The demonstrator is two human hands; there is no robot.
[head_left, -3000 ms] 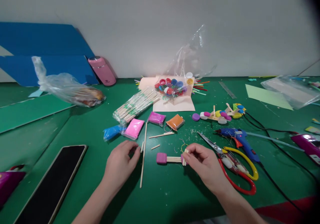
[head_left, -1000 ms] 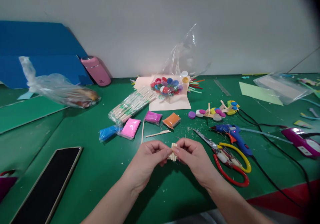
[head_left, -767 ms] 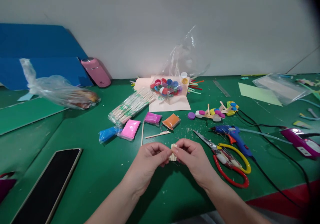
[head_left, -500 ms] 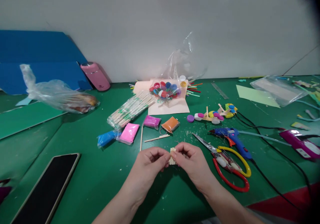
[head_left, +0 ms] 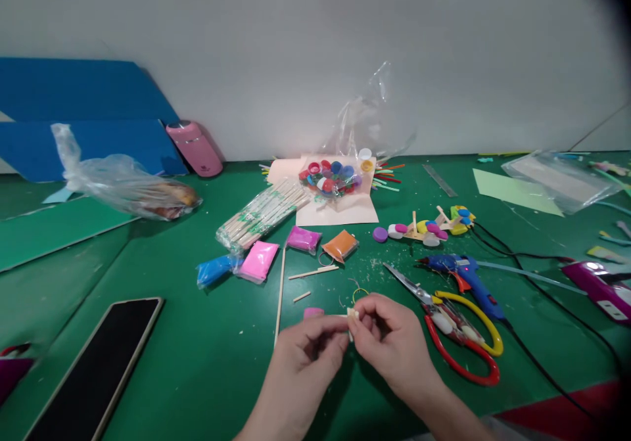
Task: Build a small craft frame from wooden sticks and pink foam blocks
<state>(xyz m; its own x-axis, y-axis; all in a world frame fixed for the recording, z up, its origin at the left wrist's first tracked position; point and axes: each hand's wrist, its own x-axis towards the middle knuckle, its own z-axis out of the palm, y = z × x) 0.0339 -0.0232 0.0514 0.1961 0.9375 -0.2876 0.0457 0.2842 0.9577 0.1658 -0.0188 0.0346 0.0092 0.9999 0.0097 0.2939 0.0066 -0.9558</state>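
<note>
Right hand [head_left: 397, 346] pinching short pale sticks [head_left: 351, 313], left hand [head_left: 305, 369] with grip unclear, four packets [head_left: 259, 261] and one glue gun [head_left: 479, 284] nearby.

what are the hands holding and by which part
The right hand pinches short sticks near their far end; whether the left hand grips anything can't be told.

Head-worn view, facing forward and down; hands [head_left: 308, 369] [head_left: 394, 352] near, wall [head_left: 246, 46] beyond.

From two hands [head_left: 302, 362], four packets [head_left: 258, 261] lie toward eleven o'clock. One phone [head_left: 98, 362] lies at nine, one pair of scissors [head_left: 426, 297] at three.
</note>
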